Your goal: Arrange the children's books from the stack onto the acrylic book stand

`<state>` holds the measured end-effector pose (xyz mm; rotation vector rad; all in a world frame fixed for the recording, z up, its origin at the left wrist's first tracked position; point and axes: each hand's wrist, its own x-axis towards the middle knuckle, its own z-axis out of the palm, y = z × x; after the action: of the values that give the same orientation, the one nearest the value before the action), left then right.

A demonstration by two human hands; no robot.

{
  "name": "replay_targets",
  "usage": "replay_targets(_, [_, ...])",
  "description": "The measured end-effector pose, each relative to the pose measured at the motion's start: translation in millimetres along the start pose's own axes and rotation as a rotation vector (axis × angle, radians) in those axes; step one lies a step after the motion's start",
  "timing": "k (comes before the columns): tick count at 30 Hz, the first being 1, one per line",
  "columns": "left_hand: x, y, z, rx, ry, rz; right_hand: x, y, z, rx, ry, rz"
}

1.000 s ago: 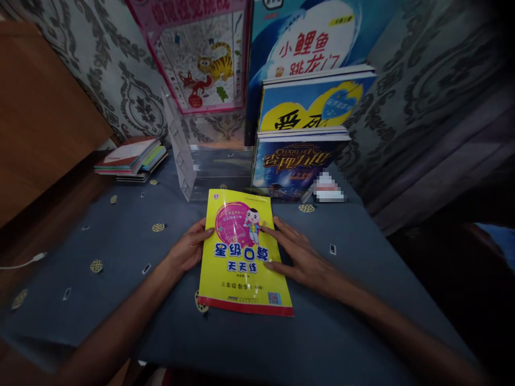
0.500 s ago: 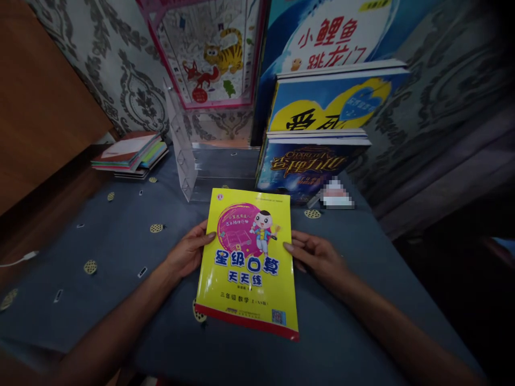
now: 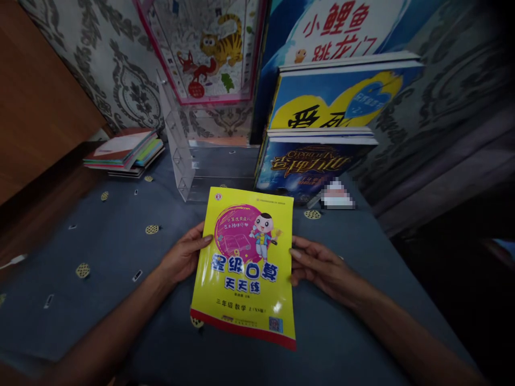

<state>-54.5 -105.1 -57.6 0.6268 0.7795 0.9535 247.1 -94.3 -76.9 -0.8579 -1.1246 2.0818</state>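
A yellow workbook (image 3: 245, 289) with a red bottom strip and a cartoon child on its cover is held up in front of me, cover facing me. My left hand (image 3: 185, 254) grips its left edge, thumb on the cover and fingers behind. At the right edge, my right hand (image 3: 317, 265) is closed against the book, its fingertips partly hidden there. Just beyond the workbook stands a clear plastic book rack (image 3: 219, 169). Its right side holds several upright books, with a dark blue book (image 3: 309, 166) in front.
A yellow-and-blue book (image 3: 317, 99) and a large picture book (image 3: 333, 32) stand behind the dark blue one. A pink-framed colouring book (image 3: 213, 59) is at the back left. Further left lies a stack of books (image 3: 123, 150) on the patterned grey tablecloth (image 3: 108, 252).
The workbook has come slightly closer and its lower edge sits lower. My right thumb has shifted outward from the cover to the book's right edge. The view has moved slightly.
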Motion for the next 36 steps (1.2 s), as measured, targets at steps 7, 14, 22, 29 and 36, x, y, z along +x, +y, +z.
replay_targets(7, [0, 2, 2, 0.011, -0.011, 0.012, 0, 5, -4, -0.019, 0.004, -0.018])
replay_targets(14, [-1, 1, -1, 0.019, -0.013, 0.018, 0, 3, 2, 0.018, -0.002, -0.048])
replay_targets(22, [-8, 12, 3, 0.101, -0.042, 0.062, -2, -4, 16, 0.023, 0.087, -0.106])
replay_targets(29, [-8, 42, 23, 0.261, -0.087, 0.202, -5, -39, 29, -0.223, 0.185, -0.313])
replay_targets(36, [-26, 65, 36, 0.657, -0.131, 0.492, -17, -64, 47, -0.624, 0.288, -0.627])
